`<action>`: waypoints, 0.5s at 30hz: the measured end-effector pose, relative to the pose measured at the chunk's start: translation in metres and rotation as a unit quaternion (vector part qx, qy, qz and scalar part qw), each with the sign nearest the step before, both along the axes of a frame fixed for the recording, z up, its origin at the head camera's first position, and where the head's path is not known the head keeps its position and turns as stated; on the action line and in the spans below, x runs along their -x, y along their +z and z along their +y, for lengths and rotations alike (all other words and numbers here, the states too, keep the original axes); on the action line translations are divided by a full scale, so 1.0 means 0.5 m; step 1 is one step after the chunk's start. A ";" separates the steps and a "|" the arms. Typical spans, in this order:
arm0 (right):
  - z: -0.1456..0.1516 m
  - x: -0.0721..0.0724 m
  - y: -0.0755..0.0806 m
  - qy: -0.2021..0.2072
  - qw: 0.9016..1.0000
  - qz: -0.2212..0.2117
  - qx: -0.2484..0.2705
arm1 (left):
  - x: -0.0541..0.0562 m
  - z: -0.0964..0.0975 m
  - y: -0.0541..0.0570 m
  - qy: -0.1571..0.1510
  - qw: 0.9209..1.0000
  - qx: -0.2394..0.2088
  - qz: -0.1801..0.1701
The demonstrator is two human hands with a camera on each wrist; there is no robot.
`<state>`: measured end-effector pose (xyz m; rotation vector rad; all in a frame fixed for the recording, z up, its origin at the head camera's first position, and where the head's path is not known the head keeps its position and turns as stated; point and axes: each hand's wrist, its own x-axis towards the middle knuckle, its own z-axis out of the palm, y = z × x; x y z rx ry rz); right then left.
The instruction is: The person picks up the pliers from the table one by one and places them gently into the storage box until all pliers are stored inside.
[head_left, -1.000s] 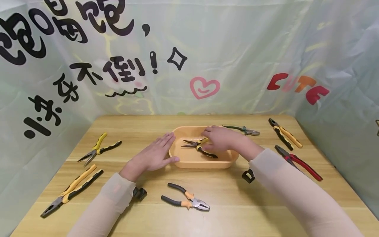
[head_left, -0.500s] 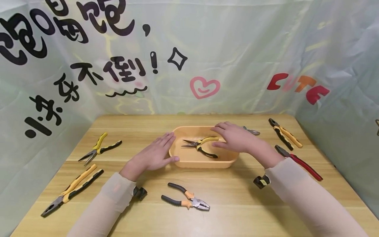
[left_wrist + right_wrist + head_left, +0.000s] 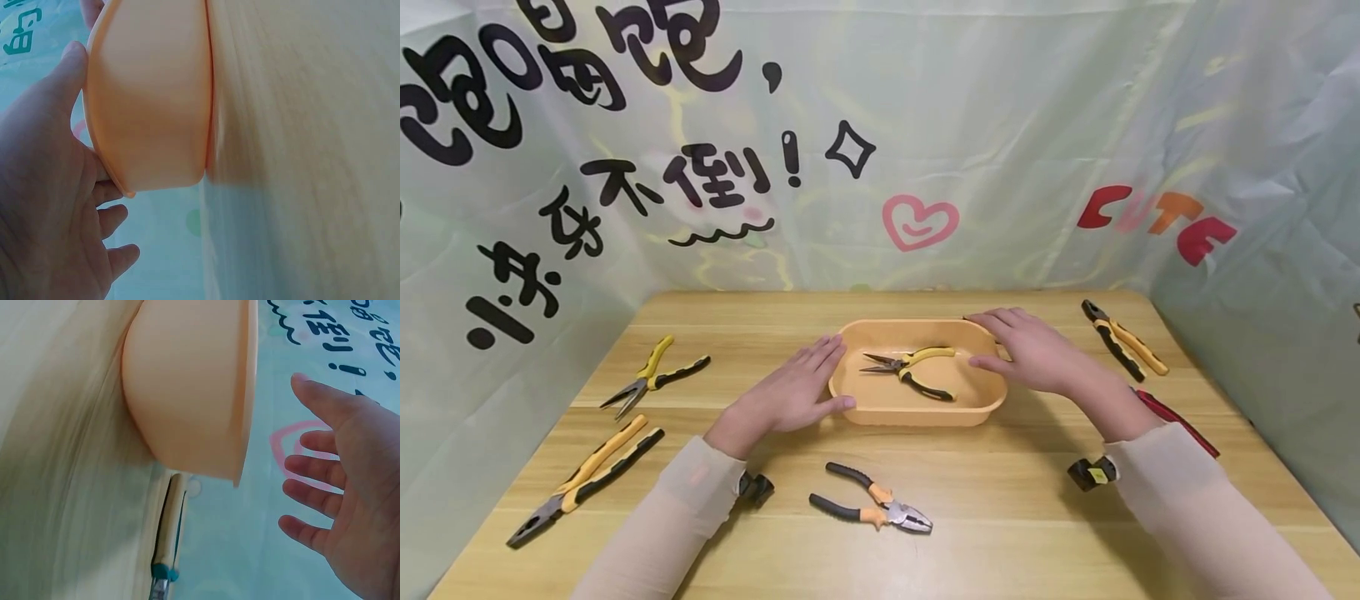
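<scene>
An orange tray [image 3: 880, 417] stands on the wooden table with a pair of long-nose pliers [image 3: 917, 358], yellow and black handled, lying spread inside it. My left hand [image 3: 790, 387] rests on the tray's left end, its fingers straight and its thumb at the near rim; the left wrist view shows the thumb [image 3: 74, 59] along that rim. Over the tray's right end hovers my right hand [image 3: 1030, 354], fingers extended and holding nothing; the right wrist view shows a gap between it and the tray wall [image 3: 194, 387]. Beyond the tray lie green-collared pliers [image 3: 165, 550], hidden behind that hand in the head view.
Long-nose pliers [image 3: 640, 385] and larger yellow-black pliers [image 3: 561, 504] lie at left. Orange-black combination pliers [image 3: 887, 512] lie in front of the tray. At right are yellow-black pliers [image 3: 1099, 315] and red-handled pliers [image 3: 1176, 421], partly covered by the right arm. Printed cloth walls [image 3: 1022, 125] enclose the table.
My right hand has let go of the long-nose pliers in the tray and drawn back rightward to the tray's right end. The left hand has stayed on the rim.
</scene>
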<state>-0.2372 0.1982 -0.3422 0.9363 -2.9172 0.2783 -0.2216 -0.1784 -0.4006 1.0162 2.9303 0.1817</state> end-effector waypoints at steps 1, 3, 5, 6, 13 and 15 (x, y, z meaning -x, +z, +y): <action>0.005 0.000 -0.001 -0.002 1.000 0.001 0.002 | -0.001 0.000 0.001 0.000 1.000 0.000 0.000; 0.014 0.000 -0.003 -0.007 1.000 0.002 0.005 | -0.001 0.000 0.001 0.002 1.000 -0.001 0.000; 0.022 0.000 -0.004 -0.013 1.000 0.003 0.005 | -0.001 0.000 0.002 0.002 1.000 -0.002 -0.001; 0.026 -0.001 -0.004 -0.015 1.000 0.002 0.005 | 0.000 0.001 0.001 0.002 1.000 -0.001 -0.001; 0.049 0.002 -0.005 -0.033 0.999 -0.013 0.020 | 0.002 0.000 -0.002 0.005 1.000 0.005 0.001; 0.055 0.005 -0.007 -0.038 0.999 -0.016 0.026 | 0.001 -0.001 -0.001 0.005 1.000 0.006 0.001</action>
